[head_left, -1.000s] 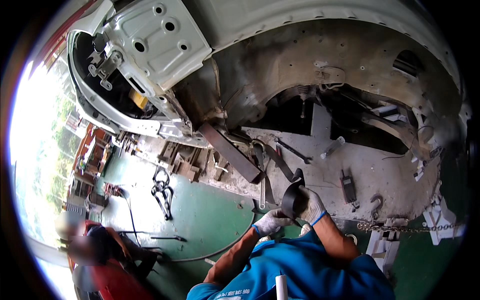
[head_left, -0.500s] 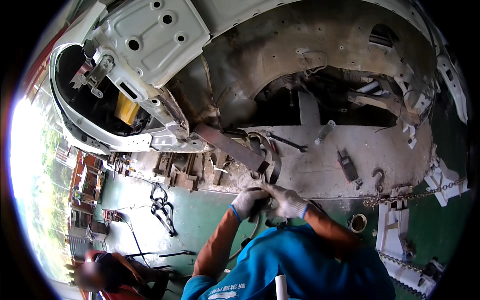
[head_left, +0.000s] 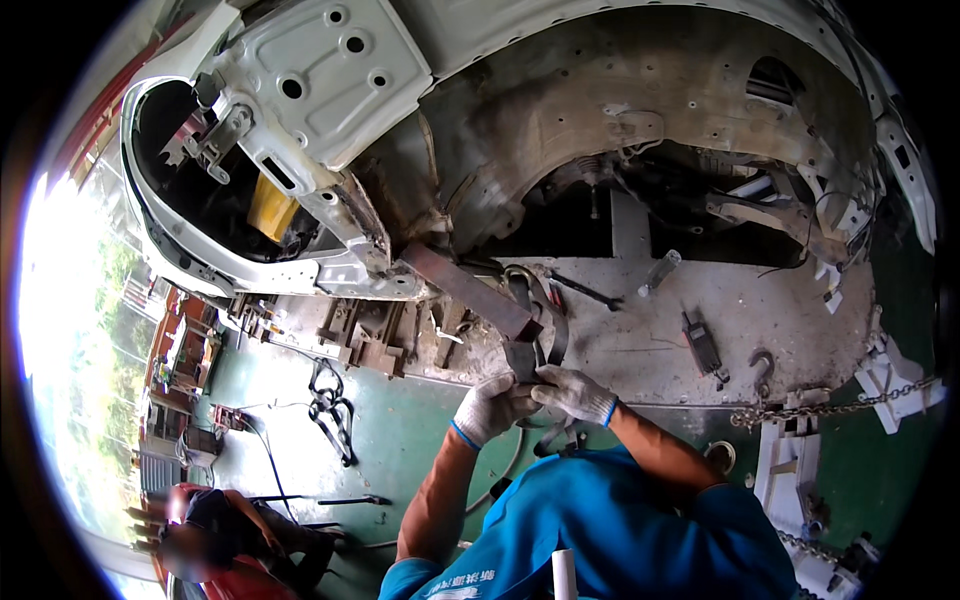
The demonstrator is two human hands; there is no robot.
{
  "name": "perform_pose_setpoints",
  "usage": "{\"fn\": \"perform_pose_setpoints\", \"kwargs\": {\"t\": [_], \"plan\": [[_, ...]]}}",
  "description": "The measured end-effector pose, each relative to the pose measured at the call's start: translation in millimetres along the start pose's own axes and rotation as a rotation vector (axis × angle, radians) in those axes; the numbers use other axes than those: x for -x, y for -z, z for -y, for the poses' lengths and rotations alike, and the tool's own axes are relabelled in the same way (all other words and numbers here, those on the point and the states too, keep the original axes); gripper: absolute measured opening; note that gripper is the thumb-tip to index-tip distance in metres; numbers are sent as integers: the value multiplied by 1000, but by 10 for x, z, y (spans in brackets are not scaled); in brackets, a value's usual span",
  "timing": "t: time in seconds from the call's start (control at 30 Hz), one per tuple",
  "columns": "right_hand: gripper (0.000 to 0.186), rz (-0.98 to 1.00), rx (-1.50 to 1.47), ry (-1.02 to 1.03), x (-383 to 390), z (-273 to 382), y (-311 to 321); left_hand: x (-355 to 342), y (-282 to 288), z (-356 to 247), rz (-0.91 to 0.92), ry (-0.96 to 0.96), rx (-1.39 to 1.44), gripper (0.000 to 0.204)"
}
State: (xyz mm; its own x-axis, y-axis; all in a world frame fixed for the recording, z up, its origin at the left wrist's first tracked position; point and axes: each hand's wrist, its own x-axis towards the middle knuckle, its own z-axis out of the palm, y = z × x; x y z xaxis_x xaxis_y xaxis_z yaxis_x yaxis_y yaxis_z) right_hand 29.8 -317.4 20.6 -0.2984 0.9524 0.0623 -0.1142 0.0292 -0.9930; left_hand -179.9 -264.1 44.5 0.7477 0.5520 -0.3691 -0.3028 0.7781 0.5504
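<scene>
strap (head_left: 521, 360) seemingly being arranged at bar (head_left: 470, 290) end, pinched by fingers of left hand (head_left: 490, 408) and right hand (head_left: 577, 394); careful alignment likely needed next.

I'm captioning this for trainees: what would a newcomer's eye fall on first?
A stripped car body spans the top, with a bright yellow part inside its opening at upper left. Then, just below centre, the gloved left grip and right grip hold a dark strap near the lower end of a reddish-brown bar.

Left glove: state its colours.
Left glove: greyish white with a blue cuff edge, best seen in the head view.
</scene>
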Motion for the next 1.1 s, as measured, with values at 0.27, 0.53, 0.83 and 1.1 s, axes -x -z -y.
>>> {"fn": "perform_pose_setpoints", "kwargs": {"t": [0.27,0.53,0.83,1.1], "plan": [[19,-388,-165,-32,-5,-189,102,-167,-313,149,-295,35,-362,45],[29,-309,-99,71,-18,139,808,-17,65,-229,-574,-250,-343,30],[19,-87,-598,-84,-659,714,1294,-192,-247,-506,-514,-453,-395,33],[10,20,-786,-257,-951,568,931,-258,-299,-366,-564,-515,-331,32]]}}
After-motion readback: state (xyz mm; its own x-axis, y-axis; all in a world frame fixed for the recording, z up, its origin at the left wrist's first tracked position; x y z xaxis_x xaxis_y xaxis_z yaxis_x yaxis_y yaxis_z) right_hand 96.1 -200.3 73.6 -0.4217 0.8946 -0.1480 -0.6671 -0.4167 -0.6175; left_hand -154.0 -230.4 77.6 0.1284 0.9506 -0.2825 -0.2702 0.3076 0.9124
